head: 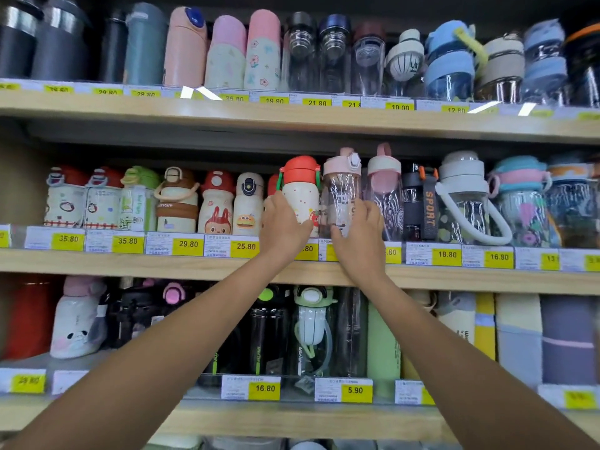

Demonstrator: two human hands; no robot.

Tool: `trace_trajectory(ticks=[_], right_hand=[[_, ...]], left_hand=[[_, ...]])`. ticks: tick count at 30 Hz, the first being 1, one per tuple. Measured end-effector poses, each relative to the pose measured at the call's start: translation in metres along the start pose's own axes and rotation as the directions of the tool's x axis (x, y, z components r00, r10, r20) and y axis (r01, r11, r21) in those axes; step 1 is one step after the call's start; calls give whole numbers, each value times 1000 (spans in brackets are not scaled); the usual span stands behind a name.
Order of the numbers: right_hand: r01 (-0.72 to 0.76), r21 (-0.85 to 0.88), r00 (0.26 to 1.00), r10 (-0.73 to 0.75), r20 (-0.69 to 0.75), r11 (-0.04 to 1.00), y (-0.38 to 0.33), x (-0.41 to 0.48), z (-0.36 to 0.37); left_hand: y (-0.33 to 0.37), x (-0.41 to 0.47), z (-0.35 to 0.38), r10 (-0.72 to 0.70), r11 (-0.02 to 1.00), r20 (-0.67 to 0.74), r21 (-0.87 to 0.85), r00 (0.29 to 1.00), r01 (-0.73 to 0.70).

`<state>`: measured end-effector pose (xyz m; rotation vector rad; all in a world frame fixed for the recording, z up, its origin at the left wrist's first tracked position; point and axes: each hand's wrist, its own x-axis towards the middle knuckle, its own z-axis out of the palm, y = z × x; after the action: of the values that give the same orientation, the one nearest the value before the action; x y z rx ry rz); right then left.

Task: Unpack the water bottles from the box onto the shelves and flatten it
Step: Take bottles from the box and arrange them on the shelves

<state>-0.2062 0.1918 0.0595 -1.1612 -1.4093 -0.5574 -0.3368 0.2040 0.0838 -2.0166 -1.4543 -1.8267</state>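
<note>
Grip is two-handed at the middle shelf (130,263), the hands close side by side but not touching. The left hand (282,222) is wrapped round the lower body of a white red-capped bottle (300,186). The right hand (357,228) is wrapped round the base of a clear bottle (342,186) with a pink lid, just to its right. Both bottles are upright at the near edge of the row. The hands hide the bases, so I cannot tell whether they are fully seated. The box is not in view. Risk noted: the row is packed tight, and a pink-lidded neighbour (384,183) stands just right of the clear bottle. A sideways push to make room could tip that neighbour. Letting go before a base is seated could send a bottle off the near edge.
</note>
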Motion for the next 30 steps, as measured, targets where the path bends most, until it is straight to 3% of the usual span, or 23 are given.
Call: trace_trajectory(ticks=[3,6,10,14,18,23,30], right_hand=[[55,49,998,-57,26,997,5,-11,-7],[69,126,996,-77,56,990,15,-28,-23],[-55,351,995,24,93,935,35,-67,-60],[-157,393,980,93,177,906,76,-120,-107],[-432,357,885,313,344,828,148,-175,-162],[-703,269,696,559,450,659,246,-253,-239],[-932,44,339,827,449,358,385,-371,-350]], left_hand=[[7,-21,10,44,991,-59,-127,997,-51],[22,-52,22,112,957,-23,-268,993,-115],[45,-99,38,41,891,90,-454,995,5],[72,-159,72,-11,807,181,-578,983,116],[101,-233,131,-6,802,387,-549,922,235],[133,-328,227,-64,822,694,-370,717,432],[201,-480,345,-73,849,954,-94,292,520]])
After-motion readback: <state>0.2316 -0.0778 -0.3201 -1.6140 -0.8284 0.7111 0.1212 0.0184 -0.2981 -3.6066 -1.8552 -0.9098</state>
